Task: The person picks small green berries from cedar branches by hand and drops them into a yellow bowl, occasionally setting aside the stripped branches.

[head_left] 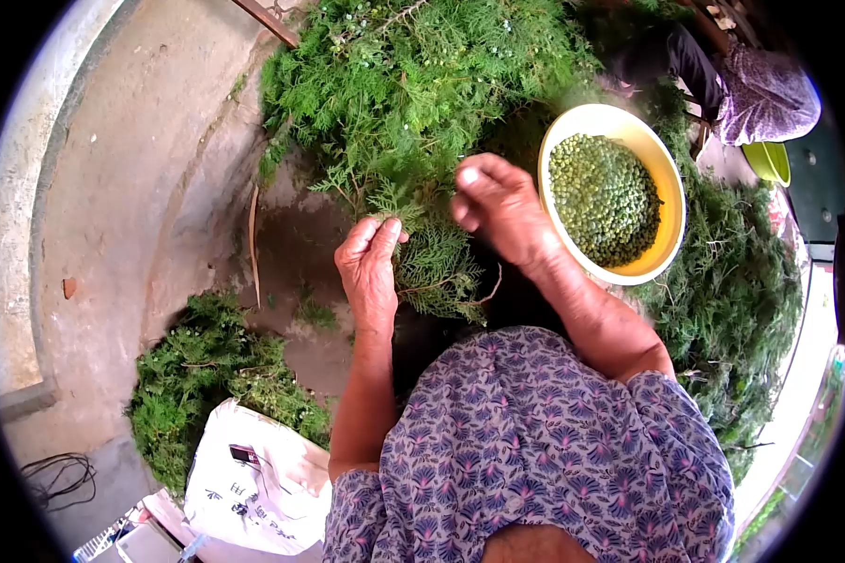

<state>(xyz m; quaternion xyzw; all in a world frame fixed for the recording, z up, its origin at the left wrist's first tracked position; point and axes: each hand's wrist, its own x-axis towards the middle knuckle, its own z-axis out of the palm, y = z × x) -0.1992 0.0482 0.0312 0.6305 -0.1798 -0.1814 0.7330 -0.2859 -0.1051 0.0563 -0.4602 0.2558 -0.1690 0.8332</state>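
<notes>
Green sprig (434, 270) pinched by left hand (368, 267) grip; right hand (499, 208) grip pressed together.

The sprig (434, 270) is a flat, fan-shaped spray of scaly, deep green foliage on thin brown stems. It stands roughly upright between my two hands, its frond tips pointing down toward my lap. My left hand (370, 267) grips it on its left side, fingers curled over the upper foliage. My right hand (499, 208) sits at its upper right, fingertips bunched together; what they pinch is too small to tell. The bowl (672, 199) is round, yellow inside with a pale rim, and lies just beside my right hand. It is filled about halfway with small, round green berries (605, 197).
</notes>
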